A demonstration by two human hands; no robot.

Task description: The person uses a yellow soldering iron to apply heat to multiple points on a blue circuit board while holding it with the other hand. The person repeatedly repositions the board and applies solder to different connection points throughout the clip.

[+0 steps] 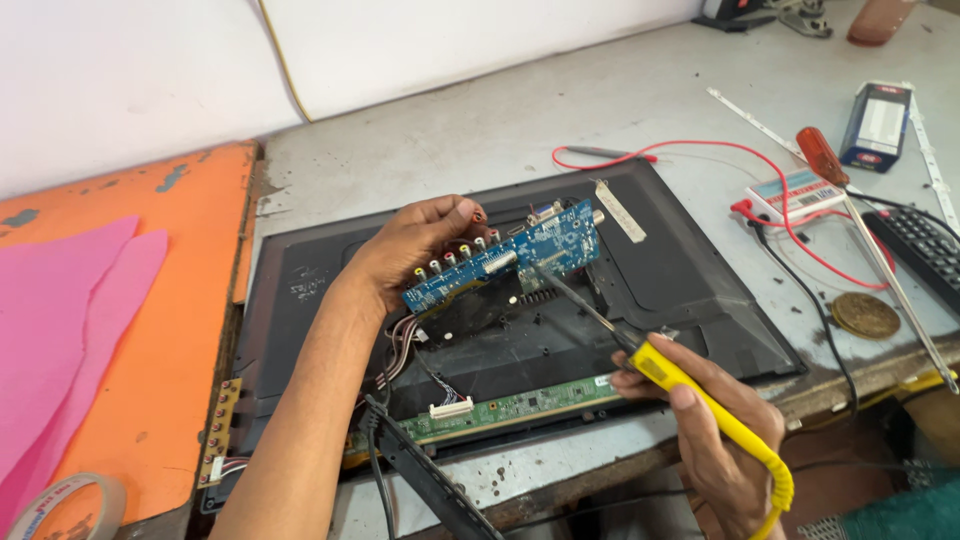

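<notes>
— What takes up most of the workbench (560,110)?

— A black flat-screen panel (690,290) lying face down, its back opened, reaching from near the bench's left edge to past the middle. Along the panel's near edge runs a narrow green strip board (520,405), with a white connector (451,407) just above it and a bundle of thin wires (398,352) rising from the open cavity.

— And to the left of the bench?

— An orange surface (190,290) with pink sheets (70,320) on it, and a roll of tape (60,510) at its near corner.

— What is the left hand doing?

— The left hand (415,245) grips a blue circuit board (510,255), held tilted above the middle of the panel; fingers curl around its left end, beside a row of coloured sockets.

— The right hand?

— The right hand (700,440), at the bench's near edge, is closed around the yellow handle of a soldering iron (640,350). Its dark tip points up and left and meets the lower edge of the blue board.

— Anything smaller about?

— Toward the right edge: a remote control (925,250), a small meter (800,195) with red leads (700,150), a red-handled screwdriver (825,155), a small box (878,125), and a round brown tin lid (866,315) near the near edge.
</notes>
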